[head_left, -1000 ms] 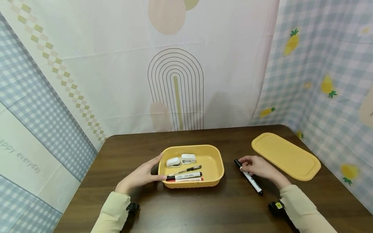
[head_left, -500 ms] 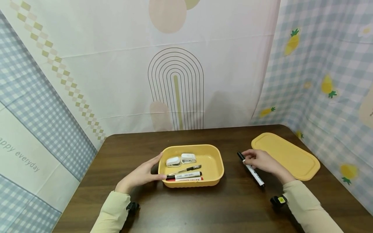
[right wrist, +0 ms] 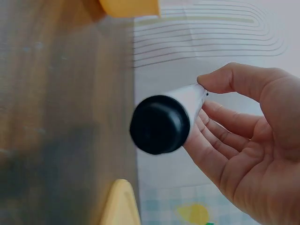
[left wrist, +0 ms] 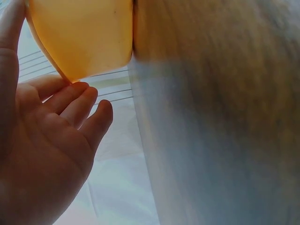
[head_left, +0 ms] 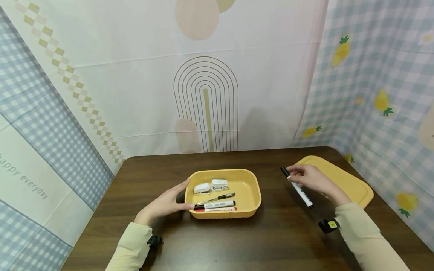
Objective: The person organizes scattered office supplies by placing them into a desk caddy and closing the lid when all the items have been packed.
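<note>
My right hand (head_left: pixel 310 178) holds a white marker with black ends (head_left: pixel 297 187) lifted above the brown table (head_left: pixel 271 241), between the yellow tray (head_left: pixel 255 188) and the yellow lid (head_left: pixel 352 184). In the right wrist view the marker's black end (right wrist: pixel 159 124) points at the camera, pinched between thumb and fingers (right wrist: pixel 243 82). My left hand (head_left: pixel 166 203) rests with straight fingers against the tray's left wall, seen close in the left wrist view as the hand (left wrist: pixel 51 140) beside the tray (left wrist: pixel 84 37). The tray holds two white clips (head_left: pixel 210 186), a black pen (head_left: pixel 220 197) and two markers (head_left: pixel 217 206).
Printed cloth walls (head_left: pixel 203 75) close in the table at the back and both sides. The lid lies flat at the table's far right corner. Small black devices sit at both wrists (head_left: pixel 328 225).
My right hand has lifted the marker off the table and carried it up and to the right, toward the lid. The left hand and tray have stayed put.
</note>
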Demonstrator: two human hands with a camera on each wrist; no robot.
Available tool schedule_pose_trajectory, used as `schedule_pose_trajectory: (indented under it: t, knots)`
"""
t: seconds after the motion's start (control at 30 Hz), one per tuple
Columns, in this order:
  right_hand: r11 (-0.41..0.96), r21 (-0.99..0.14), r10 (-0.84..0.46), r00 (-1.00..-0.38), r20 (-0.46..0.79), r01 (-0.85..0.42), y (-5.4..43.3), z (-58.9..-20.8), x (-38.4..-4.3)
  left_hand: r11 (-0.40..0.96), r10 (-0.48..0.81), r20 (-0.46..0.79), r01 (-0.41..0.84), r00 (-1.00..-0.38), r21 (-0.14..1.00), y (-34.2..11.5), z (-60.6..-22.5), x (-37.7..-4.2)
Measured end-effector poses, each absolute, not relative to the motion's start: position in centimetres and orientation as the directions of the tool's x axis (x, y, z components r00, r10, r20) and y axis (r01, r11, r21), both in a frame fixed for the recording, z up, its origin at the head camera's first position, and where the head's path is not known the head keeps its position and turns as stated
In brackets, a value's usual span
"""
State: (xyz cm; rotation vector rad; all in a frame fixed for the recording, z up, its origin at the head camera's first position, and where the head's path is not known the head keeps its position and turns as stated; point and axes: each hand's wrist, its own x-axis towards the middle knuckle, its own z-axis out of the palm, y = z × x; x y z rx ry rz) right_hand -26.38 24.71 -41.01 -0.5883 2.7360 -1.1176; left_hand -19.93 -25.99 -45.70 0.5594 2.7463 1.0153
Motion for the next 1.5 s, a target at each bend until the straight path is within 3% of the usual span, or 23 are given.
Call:
schedule_pose_trajectory:
  t: [0.9,1.5]
  knots:
    - [0.669,-0.672,-0.383,-0.922,0.057,-0.319,25.3,-36.3,-27.4,0.698,0.404,0.016,0.32,-0.915,0.64,-26.5,-45.8,-19.5]
    - [0.646,-0.666,-0.437,-0.896,0.079,-0.373,21.6,-35.4,-29.2,0.702,0.426,0.018,0.343,-0.905,0.624,-26.2,-45.5,-20.0]
